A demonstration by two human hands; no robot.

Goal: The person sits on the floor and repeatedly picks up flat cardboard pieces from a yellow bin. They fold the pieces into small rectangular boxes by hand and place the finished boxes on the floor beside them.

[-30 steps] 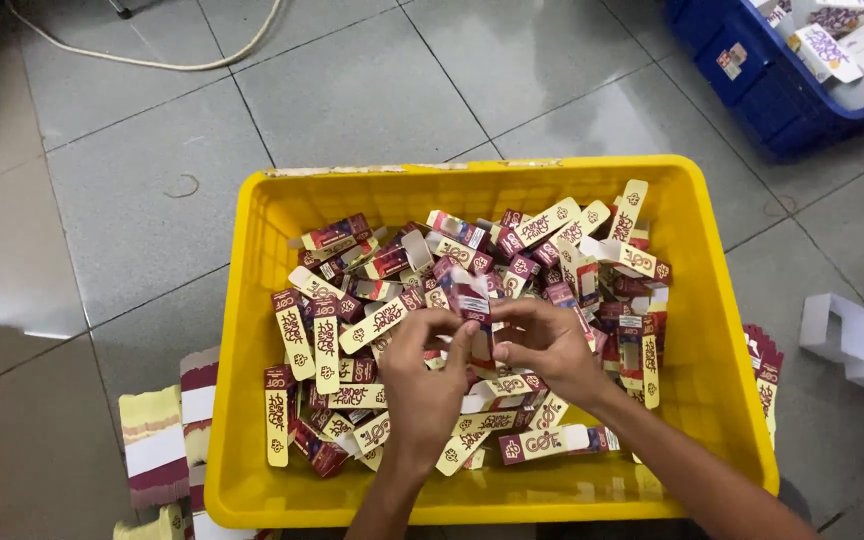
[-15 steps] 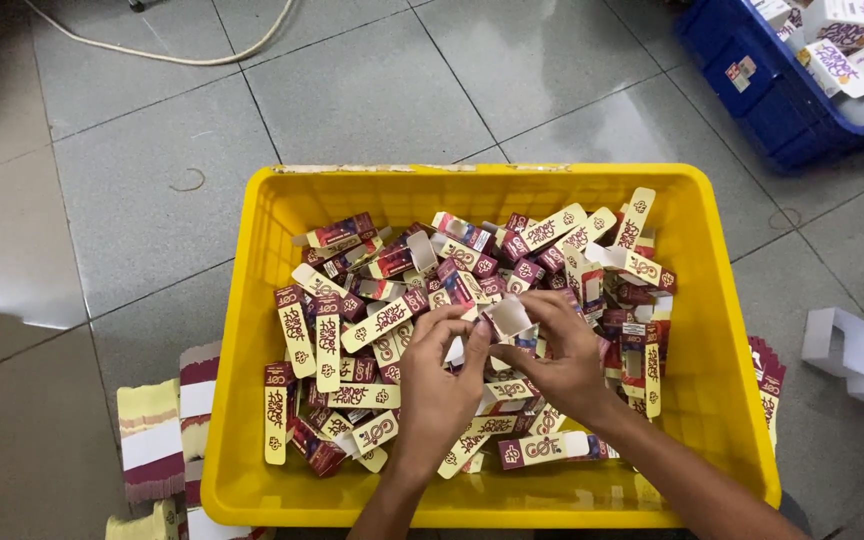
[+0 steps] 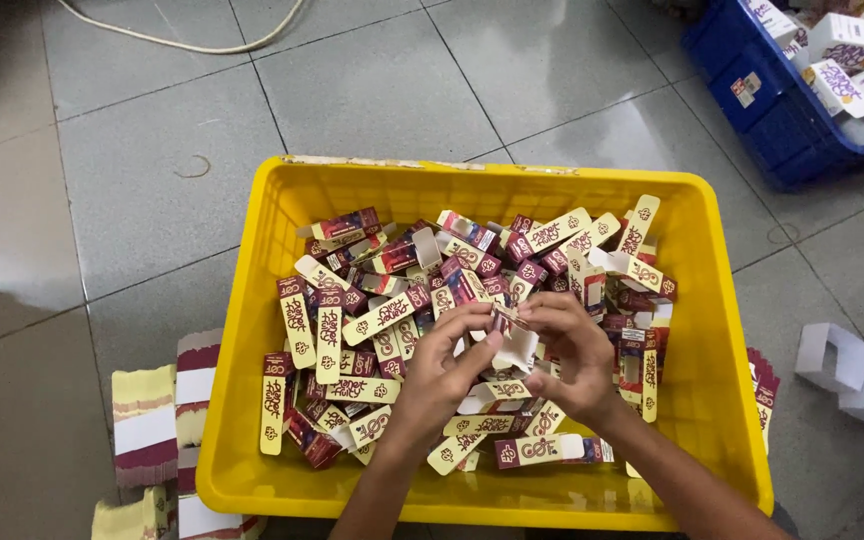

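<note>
A yellow plastic crate (image 3: pixel 252 330) sits on the tiled floor, filled with several small maroon and cream cartons (image 3: pixel 382 318). Over its middle, my left hand (image 3: pixel 444 365) and my right hand (image 3: pixel 574 355) together hold one small carton (image 3: pixel 514 338), its white inner flap open between the fingertips. Both forearms come in from the bottom edge of the view.
Stacks of flat unfolded cartons (image 3: pixel 157 430) lie left of the crate, more (image 3: pixel 764 385) at its right side. A blue crate (image 3: pixel 782 90) with white packages stands at the top right. White folded boxes (image 3: pixel 852 372) lie on the floor at right. A cable (image 3: pixel 172 38) runs across the tiles.
My hands have drawn the carton slightly toward the middle and turned it, and its white flap now shows open between my fingers.
</note>
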